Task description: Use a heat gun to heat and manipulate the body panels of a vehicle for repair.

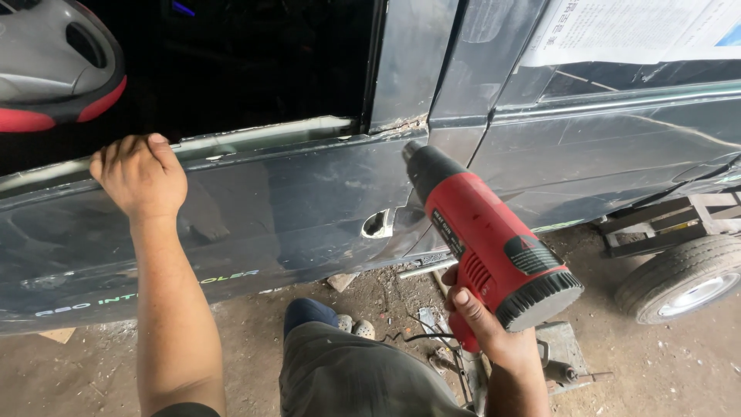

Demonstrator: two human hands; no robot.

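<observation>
While gripped: heat gun (482, 235) in right hand (486, 324).

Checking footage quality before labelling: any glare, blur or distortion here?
Head view: sharp overall, soft daylight; the dark car door reflects the left hand; window opening nearly black; straight edges bow from the wide lens; heat gun in the right hand is crisp.

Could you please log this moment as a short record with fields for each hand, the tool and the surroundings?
Left hand: grips the window sill of the dark car door.
Right hand: holds the red heat gun by its grip.
Nozzle: points at the rear top corner of the door, beside the pillar.
Door handle recess: open hole, no handle.
Surroundings: wheel at right; dirt floor with scraps.
</observation>
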